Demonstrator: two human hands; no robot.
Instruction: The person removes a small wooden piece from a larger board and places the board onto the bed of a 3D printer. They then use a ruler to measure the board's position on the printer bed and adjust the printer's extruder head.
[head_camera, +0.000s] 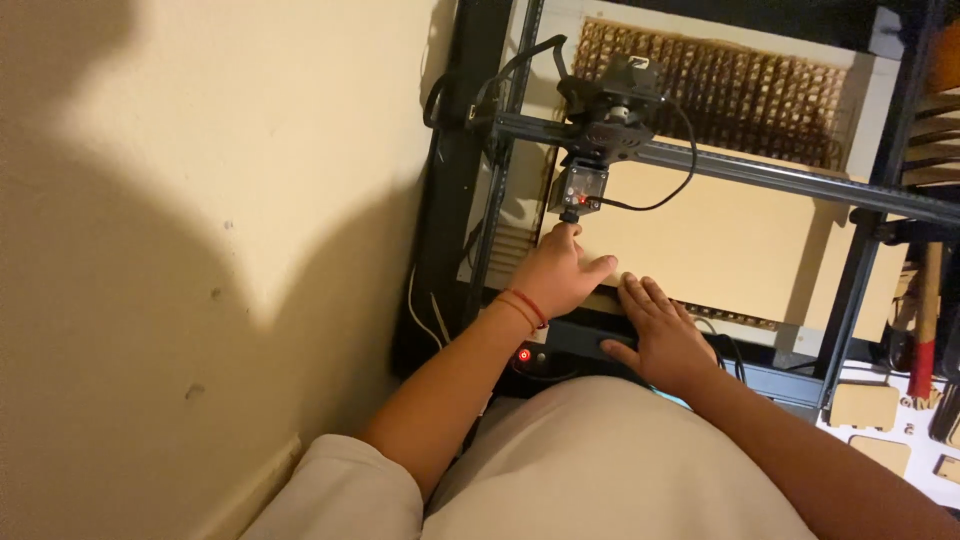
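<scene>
left hand (560, 275): arm stretched forward, index finger pointing out, thumb spread | right hand (660, 335): flat, palm down, fingers together, my forearm bent in

The left hand (560, 275) covers whatever sits just under the laser head (578, 190), so whether its raised fingertip truly touches the module cannot be told. The right hand (660, 335) hides part of the near edge of the wooden sheet (720, 240) and of the frame's front bar (570, 335). The person's pale shirt (600, 460) conceals the machine's base in front. At the right edge, the red-handled tool (925, 330) and wooden cut-outs (865, 405) are cropped, their full shapes unclear. The honeycomb bed (720, 95) is blurred
</scene>
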